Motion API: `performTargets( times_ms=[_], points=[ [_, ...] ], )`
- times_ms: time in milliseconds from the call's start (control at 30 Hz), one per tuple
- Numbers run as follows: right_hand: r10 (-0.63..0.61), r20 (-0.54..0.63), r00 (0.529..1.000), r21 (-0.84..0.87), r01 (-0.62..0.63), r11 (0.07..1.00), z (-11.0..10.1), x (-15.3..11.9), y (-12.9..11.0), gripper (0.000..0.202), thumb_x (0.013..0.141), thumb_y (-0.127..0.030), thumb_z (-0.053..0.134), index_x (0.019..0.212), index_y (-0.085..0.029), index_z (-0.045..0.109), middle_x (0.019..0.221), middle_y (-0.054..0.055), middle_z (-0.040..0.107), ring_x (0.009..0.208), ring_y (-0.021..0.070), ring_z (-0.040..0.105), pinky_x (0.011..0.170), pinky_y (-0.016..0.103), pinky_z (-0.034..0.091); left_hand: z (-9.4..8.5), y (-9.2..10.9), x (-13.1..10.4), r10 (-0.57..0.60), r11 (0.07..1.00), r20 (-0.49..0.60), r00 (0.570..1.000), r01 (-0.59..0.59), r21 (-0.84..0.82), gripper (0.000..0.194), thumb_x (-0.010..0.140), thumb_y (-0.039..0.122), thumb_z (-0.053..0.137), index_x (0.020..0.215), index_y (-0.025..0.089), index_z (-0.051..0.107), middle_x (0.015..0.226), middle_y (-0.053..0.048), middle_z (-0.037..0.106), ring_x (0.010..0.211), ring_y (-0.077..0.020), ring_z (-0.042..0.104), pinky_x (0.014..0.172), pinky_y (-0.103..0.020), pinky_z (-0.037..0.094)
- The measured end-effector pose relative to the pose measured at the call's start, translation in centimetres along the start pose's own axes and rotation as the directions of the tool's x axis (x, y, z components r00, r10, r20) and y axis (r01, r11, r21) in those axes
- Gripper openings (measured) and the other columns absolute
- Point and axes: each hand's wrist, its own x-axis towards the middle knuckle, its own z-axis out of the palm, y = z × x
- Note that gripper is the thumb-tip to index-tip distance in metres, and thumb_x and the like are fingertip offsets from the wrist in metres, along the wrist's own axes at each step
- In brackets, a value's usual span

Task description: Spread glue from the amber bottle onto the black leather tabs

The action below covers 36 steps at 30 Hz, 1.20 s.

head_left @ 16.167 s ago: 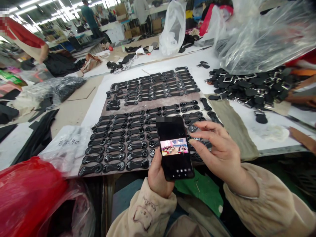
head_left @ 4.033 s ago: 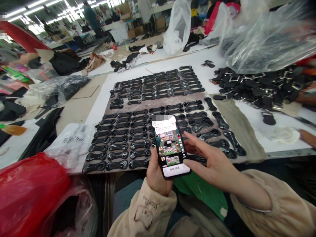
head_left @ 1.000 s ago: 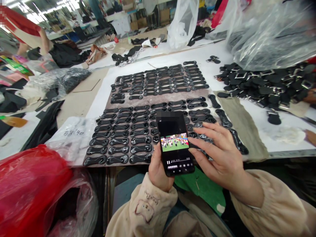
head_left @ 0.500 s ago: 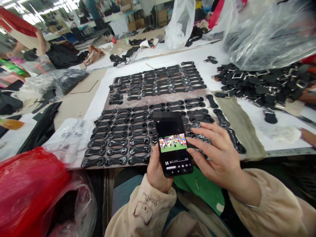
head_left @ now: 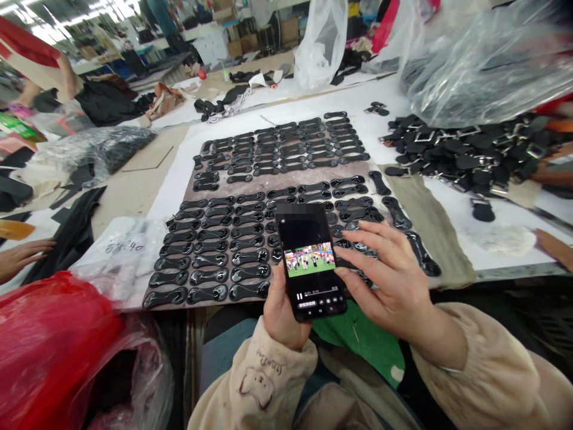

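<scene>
A black smartphone [head_left: 308, 263] is held upright in my left hand [head_left: 284, 307], the thumb along its left edge. Its screen plays a video of people on a green field. My right hand [head_left: 389, 280] is at the phone's right edge with fingers spread; whether a fingertip touches the phone I cannot tell. Behind the phone, rows of glossy black bone-shaped straps [head_left: 250, 272] lie on a brown board [head_left: 268, 182], some hidden by the phone and my hands.
At the right lies a pile of black straps with metal buckles [head_left: 465, 146], under a clear plastic bag [head_left: 487, 77]. A red plastic bag [head_left: 54, 346] sits at lower left. Another person's hand [head_left: 27, 257] shows at the left edge, and a further hand [head_left: 553, 251] at the right.
The whole view has shifted slightly, so things sit a little further left. Another person's hand has come into view at the left edge. My hands keep the same pose around the phone.
</scene>
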Motion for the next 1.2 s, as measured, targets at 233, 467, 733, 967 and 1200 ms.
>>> performTargets(
  times_ms=[233,467,733,967,1200],
  points=[
    [-0.005,0.007,1.0,-0.001,0.005,1.0,0.06,0.0,0.03,0.028,0.083,-0.017,0.068,0.111,-0.018,0.067,0.12,0.012,0.064,0.122,0.0339,0.052,0.105,0.062,0.039,0.09,-0.01,0.0,-0.009,1.0,0.028,1.0,0.01,-0.004,0.045,0.097,0.046,0.039,0.113,0.017,0.069,0.113,-0.012,0.071,0.117,-0.0305,0.06,0.108,-0.048,0.04],
    [-0.017,-0.002,1.0,0.008,0.017,1.0,0.06,0.01,0.09,0.028,0.082,-0.017,0.069,0.11,-0.018,0.068,0.119,0.012,0.064,0.12,0.0342,0.054,0.104,0.061,0.04,-0.04,-0.03,-0.03,-0.017,1.0,0.034,0.999,0.017,-0.02,0.042,0.096,0.046,0.043,0.113,0.017,0.069,0.113,-0.011,0.071,0.117,-0.0287,0.06,0.109,-0.046,0.039],
    [-0.018,0.001,1.0,0.008,0.018,1.0,0.16,-0.04,0.15,0.028,0.082,-0.018,0.069,0.11,-0.018,0.068,0.119,0.012,0.064,0.12,0.0346,0.054,0.105,0.062,0.039,-0.14,-0.13,0.02,0.006,1.0,0.004,1.0,-0.006,0.02,0.041,0.094,0.046,0.048,0.113,0.017,0.069,0.112,-0.01,0.072,0.111,-0.0286,0.064,0.108,-0.046,0.04],
    [-0.03,0.001,1.0,0.005,0.03,1.0,0.09,0.08,0.07,0.026,0.082,-0.017,0.069,0.108,-0.015,0.068,0.118,0.014,0.064,0.119,0.0347,0.053,0.104,0.062,0.04,0.0,-0.07,0.01,-0.015,1.0,-0.005,1.0,0.015,-0.012,0.042,0.095,0.045,0.046,0.114,0.016,0.069,0.113,-0.011,0.071,0.112,-0.029,0.063,0.108,-0.046,0.041],
    [-0.029,0.004,1.0,0.005,0.029,1.0,0.08,-0.02,0.1,0.027,0.081,-0.016,0.07,0.109,-0.016,0.068,0.119,0.013,0.064,0.12,0.0349,0.053,0.105,0.062,0.039,0.01,-0.09,0.0,-0.009,1.0,0.017,1.0,0.009,-0.018,0.042,0.096,0.045,0.045,0.111,0.016,0.071,0.11,-0.01,0.072,0.112,-0.0282,0.063,0.106,-0.045,0.043]
  ],
)
